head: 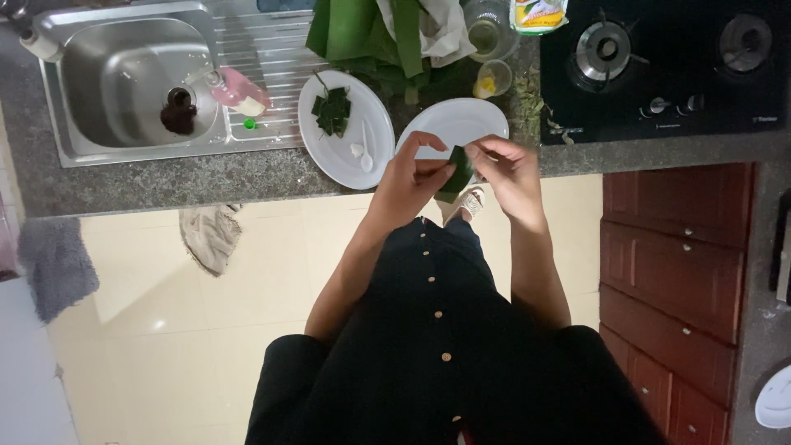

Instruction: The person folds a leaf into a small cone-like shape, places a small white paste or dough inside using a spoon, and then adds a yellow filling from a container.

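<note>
Speckled stone bench (206,177) runs under the view, and just above its front edge both hands pinch a folded green leaf piece (456,173). Left hand (412,177) and right hand (511,173) have their fingers closed on it from either side, likely to keep the fold tight. Behind it sits an empty white plate (461,124); beside that, a plate with cut leaf pieces (362,132), then the sink (132,82).
</note>
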